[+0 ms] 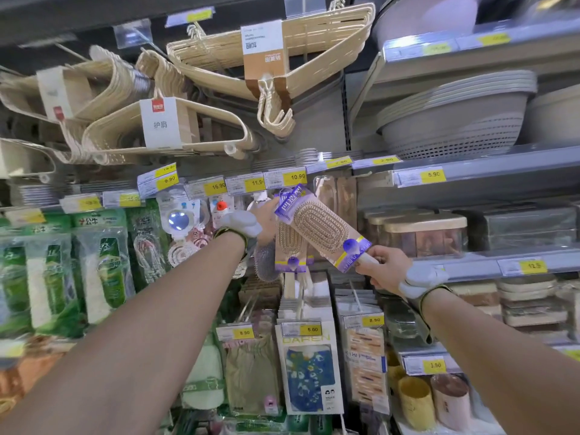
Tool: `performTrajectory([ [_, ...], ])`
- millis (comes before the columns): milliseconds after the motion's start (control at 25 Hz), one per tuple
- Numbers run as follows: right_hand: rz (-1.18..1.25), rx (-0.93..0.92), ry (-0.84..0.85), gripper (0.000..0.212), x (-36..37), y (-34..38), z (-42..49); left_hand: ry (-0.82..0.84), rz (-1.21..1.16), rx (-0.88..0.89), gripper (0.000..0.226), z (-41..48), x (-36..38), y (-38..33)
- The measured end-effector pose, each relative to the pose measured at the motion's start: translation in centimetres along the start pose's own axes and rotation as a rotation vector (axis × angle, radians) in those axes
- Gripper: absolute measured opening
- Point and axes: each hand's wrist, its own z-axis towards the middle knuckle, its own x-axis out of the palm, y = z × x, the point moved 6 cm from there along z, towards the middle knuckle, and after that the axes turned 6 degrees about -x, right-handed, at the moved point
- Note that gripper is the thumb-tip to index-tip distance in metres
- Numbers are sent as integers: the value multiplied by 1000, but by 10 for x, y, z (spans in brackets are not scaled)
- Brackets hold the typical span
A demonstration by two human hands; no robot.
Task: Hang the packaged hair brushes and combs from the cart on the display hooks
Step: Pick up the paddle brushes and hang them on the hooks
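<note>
Holding packaged brush (323, 229) tilted in front of the display, header card up-left, wooden handle down-right. Right grip (384, 268) is curling around the handle end, clamping it. Left grip (266, 219) is touching the purple header card's top edge; its fingers are hiding behind the card, so can't tell whether it's pinching. Matching brush (290, 243) is hanging upright just behind, under the yellow price tags (295, 177). Beige hanger bundles (201, 124) are hanging on the row above.
</note>
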Motion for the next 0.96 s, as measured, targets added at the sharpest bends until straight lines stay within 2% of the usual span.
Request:
performTrajectory([
  [120, -18, -16, 3, 11, 2, 2, 1, -20, 129, -38, 63, 3, -5, 1],
  [240, -45, -26, 16, 13, 3, 3, 2, 161, 146, -6, 67, 8, -8, 2],
  [280, -50, -24, 20, 13, 3, 3, 1, 167, 143, -2, 69, 10, -11, 2],
  [400, -45, -24, 26, 10, 6, 1, 0, 62, 192, -2, 78, 10, -19, 0],
  [640, 89, 31, -26, 14, 9, 9, 5, -16, 227, 25, 75, 5, -27, -5],
  [840, 117, 60, -22, 5, 26, 8, 5, 1, 247, 43, 76, 1, -29, -7],
  [960, 84, 48, 40, 12, 40, 11, 3, 28, 209, 23, 74, -1, -25, -6],
])
